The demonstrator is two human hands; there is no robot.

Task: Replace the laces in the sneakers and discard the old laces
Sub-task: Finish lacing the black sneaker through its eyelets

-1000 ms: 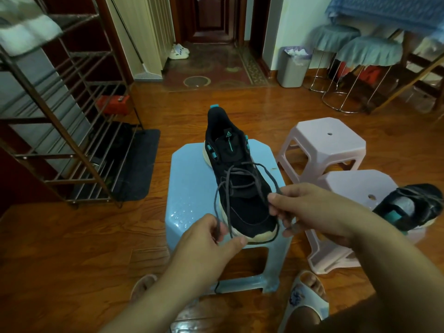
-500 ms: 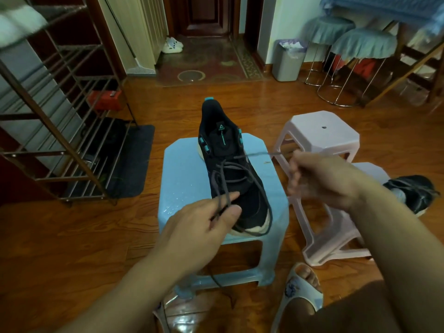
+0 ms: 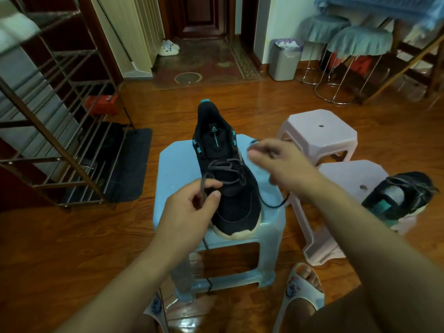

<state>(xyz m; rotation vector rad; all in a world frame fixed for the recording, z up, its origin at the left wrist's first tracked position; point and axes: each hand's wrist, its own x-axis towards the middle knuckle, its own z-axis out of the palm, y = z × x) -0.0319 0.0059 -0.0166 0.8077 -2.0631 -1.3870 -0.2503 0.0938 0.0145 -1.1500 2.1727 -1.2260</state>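
Left hand: my left hand [image 3: 189, 210] has its thumb and forefinger closed on one strand of the grey lace [image 3: 221, 165], just beside the toe half of the shoe; the other fingers are curled under.
Right hand: my right hand [image 3: 276, 162] is blurred, raised over the right edge of the stool; its fingers are bent round the other end of the lace, which loops out past the fingertips [image 3: 254, 152] and hangs below the palm in a dark curve.
Lace: threaded only through the lower eyelets, slack, with one tail dropping past the front of the stool towards the floor.
Shoe: the black sneaker [image 3: 223, 174] stands upright on the blue stool [image 3: 177, 169], toe towards me, heel away.
Second shoe: the other sneaker [image 3: 398, 198] lies tilted on a pink stool [image 3: 350, 174] to my right, well apart from both hands.
Bin: a grey bin [image 3: 284, 60] stands by the far wall.
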